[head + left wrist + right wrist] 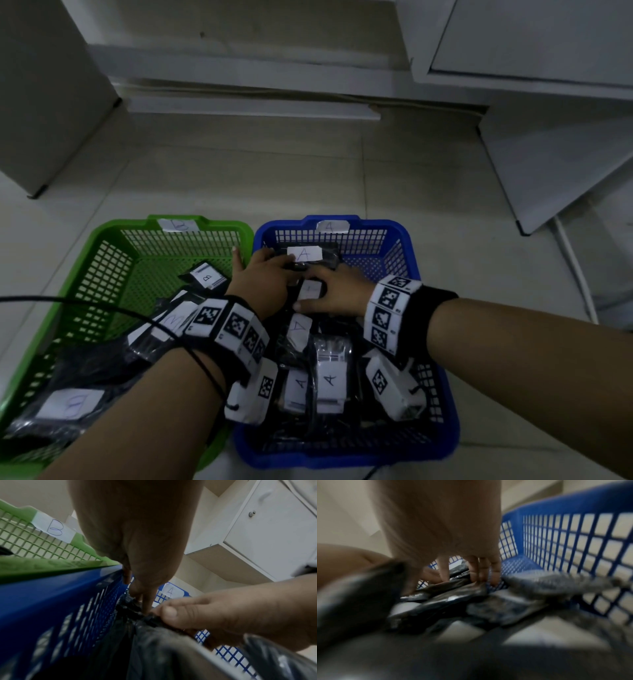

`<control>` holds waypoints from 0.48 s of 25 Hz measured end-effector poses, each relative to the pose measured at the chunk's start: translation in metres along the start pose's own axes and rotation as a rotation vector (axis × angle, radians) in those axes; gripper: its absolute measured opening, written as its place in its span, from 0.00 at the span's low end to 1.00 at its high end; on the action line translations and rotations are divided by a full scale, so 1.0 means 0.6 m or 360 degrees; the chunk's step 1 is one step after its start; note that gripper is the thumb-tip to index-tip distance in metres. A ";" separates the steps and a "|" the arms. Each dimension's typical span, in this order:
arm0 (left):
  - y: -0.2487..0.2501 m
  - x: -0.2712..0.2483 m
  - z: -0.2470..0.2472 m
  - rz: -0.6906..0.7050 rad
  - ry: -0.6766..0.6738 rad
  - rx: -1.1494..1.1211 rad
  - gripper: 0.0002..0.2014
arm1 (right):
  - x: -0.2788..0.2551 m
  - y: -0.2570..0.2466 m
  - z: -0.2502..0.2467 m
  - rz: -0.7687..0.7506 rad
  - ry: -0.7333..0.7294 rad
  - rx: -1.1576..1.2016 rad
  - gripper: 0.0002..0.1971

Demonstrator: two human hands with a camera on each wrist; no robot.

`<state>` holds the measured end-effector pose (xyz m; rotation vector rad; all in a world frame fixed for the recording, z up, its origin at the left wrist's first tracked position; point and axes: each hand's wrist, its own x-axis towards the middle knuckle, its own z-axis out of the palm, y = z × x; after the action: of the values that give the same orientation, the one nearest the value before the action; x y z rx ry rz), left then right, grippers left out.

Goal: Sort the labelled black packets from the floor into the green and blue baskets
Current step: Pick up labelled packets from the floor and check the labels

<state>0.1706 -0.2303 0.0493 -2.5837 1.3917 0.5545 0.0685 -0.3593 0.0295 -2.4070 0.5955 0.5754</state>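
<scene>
Two mesh plastic baskets side by side on pale floor tiles, walls touching. Green plastic basket point(102, 260), left: paper tag "B" on far rim; black plastic packets with white "B" labels point(70, 404) heaped along near and right side. Blue plastic basket point(404, 246), right: paper tag "A" on far rim; black plastic packets with white "A" labels point(330, 380) piled across near half. Left hand point(263, 281), reaching across into blue basket: fingers extended downward, tips pressing on crinkled black packet; one finger apart over green basket's rim. Right hand point(334, 291), beside it: fingers spread flat on packet pile, thumb alongside. Farther: black packet labelled "A" point(305, 254), just past both hands. Beyond: white cabinet panels point(534, 37).
</scene>
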 end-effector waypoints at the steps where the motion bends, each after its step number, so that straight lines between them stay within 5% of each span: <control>1: 0.000 0.000 0.000 -0.0018 -0.0018 -0.0007 0.22 | 0.004 0.001 0.003 0.0057 -0.0065 -0.0020 0.45; 5: 0.008 -0.005 0.004 -0.0056 -0.0009 -0.0033 0.22 | -0.016 0.008 -0.012 0.0099 -0.0165 0.0185 0.35; 9: 0.015 -0.007 0.013 -0.0059 0.0045 -0.0058 0.21 | -0.034 0.010 -0.021 0.0099 0.0140 0.0876 0.15; 12: 0.021 -0.005 0.008 -0.0082 0.0003 -0.0073 0.19 | -0.029 0.005 -0.006 0.0190 0.0262 0.0666 0.14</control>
<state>0.1575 -0.2333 0.0468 -2.6486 1.3239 0.5830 0.0536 -0.3585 0.0399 -2.0422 0.8434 0.2668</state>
